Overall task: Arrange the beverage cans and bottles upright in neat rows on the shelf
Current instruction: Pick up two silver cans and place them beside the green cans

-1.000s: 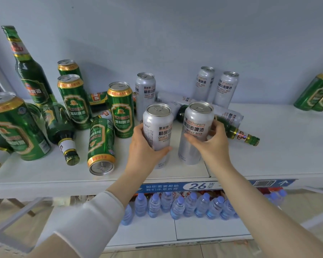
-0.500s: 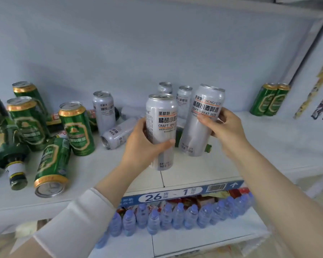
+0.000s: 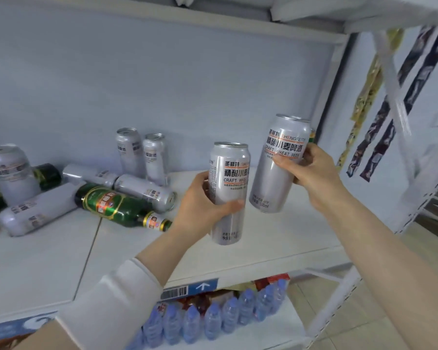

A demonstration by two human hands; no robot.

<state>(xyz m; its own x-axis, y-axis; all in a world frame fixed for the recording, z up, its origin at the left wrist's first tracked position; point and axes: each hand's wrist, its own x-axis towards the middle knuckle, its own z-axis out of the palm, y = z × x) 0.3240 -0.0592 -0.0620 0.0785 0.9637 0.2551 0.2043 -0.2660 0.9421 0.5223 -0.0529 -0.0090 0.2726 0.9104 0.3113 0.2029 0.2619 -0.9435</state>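
Note:
My left hand (image 3: pixel 202 208) grips a tall silver wheat-beer can (image 3: pixel 229 173), held upright above the white shelf (image 3: pixel 276 238). My right hand (image 3: pixel 311 173) holds a second silver can (image 3: pixel 281 157), tilted slightly and raised higher, toward the shelf's right end. Behind, two silver cans (image 3: pixel 139 152) stand upright against the back wall. Several silver cans (image 3: pixel 36 210) lie on their sides at the left, and a green bottle (image 3: pixel 116 205) lies among them. A sliver of a green can (image 3: pixel 312 136) shows behind the right-hand can.
A white shelf upright (image 3: pixel 400 117) rises at the right, with hanging snack strips (image 3: pixel 379 137) beyond it. Packs of blue-capped water bottles (image 3: pixel 213 322) fill the shelf below. A blue price strip (image 3: pixel 187 290) runs along the shelf's front edge.
Both hands have carried their silver cans rightward along the shelf and higher. The view has swung right, so the green cans at the left have left the frame.

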